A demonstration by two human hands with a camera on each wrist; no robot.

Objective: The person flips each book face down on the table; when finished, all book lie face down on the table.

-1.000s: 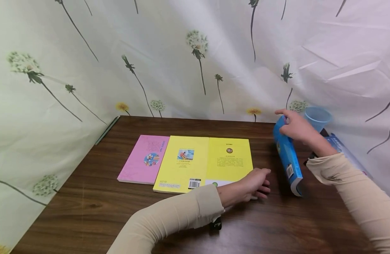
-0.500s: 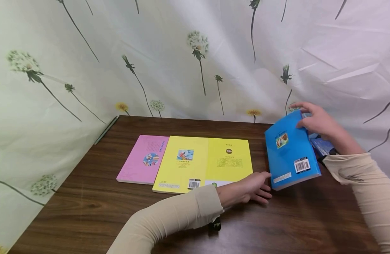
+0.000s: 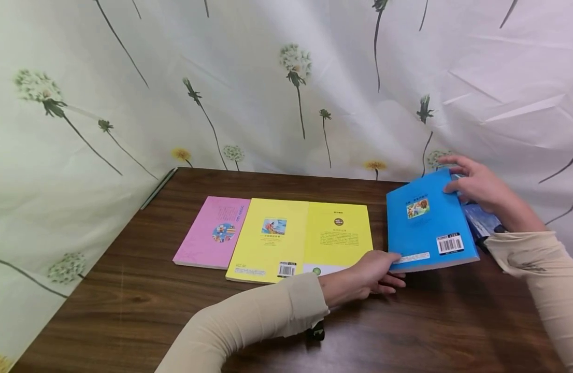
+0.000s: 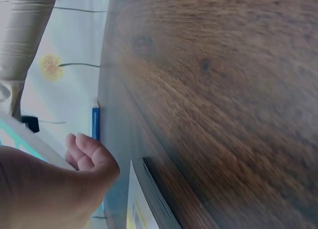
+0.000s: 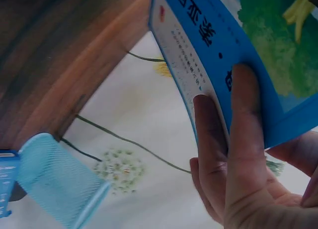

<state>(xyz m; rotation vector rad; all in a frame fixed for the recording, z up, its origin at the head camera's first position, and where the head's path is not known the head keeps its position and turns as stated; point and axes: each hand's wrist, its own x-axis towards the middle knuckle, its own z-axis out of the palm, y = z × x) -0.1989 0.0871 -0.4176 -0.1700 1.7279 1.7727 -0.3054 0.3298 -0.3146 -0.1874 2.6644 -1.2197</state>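
Observation:
A blue paperback book [image 3: 428,223] is held tilted above the right part of the table, back cover and barcode facing the head camera. My right hand [image 3: 484,191] grips its upper right corner; in the right wrist view, that hand's fingers [image 5: 243,114] lie along the front cover, which has a green picture. At the lower left corner my left hand [image 3: 372,272] pinches the book, thumb over the back cover and the other fingers beneath. Just left lies a yellow book [image 3: 340,223], beside another yellow book [image 3: 268,248] and a pink book [image 3: 212,233].
A light blue mesh cup [image 5: 64,179] stands by the wall, beside a blue item [image 5: 7,177] at the right wrist view's left edge. A dandelion-printed sheet [image 3: 249,103] backs the brown wooden table [image 3: 128,295]. A thin dark strip [image 3: 159,187] lies at the far left edge.
My right hand has turned the blue book from nearly edge-on to showing its back cover and brought it to the left hand. The left thumb now lies over its lower corner.

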